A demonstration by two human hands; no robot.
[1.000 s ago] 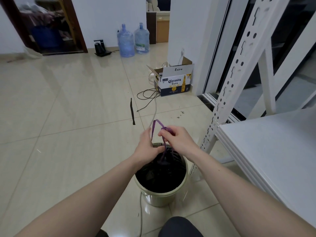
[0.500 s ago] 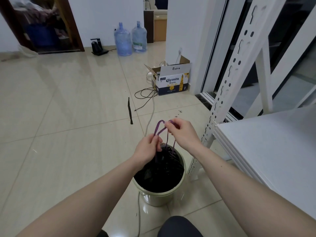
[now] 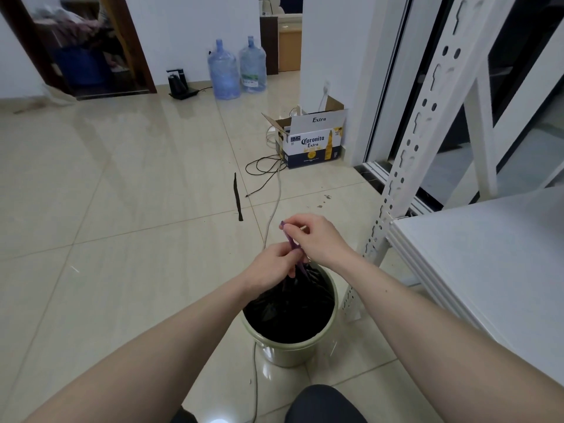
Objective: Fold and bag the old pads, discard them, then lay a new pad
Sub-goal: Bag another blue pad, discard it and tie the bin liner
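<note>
Purple drawstring [image 3: 292, 243] runs taut between your two hands just above the bin [image 3: 290, 346] at lower centre of the frame: your left hand [image 3: 271, 264] has its fingers curled round the cord close to the gathered mouth of the black bag [image 3: 290, 303], and your right hand [image 3: 317, 236] pinches the upper end between thumb and fingertips. You appear to be tying the bag shut, so the bagging looks nearly finished. I cannot see the old pads; presumably they are inside. Lifting the bag out, discarding it and laying a new pad remain, and no new pad is in view.
</note>
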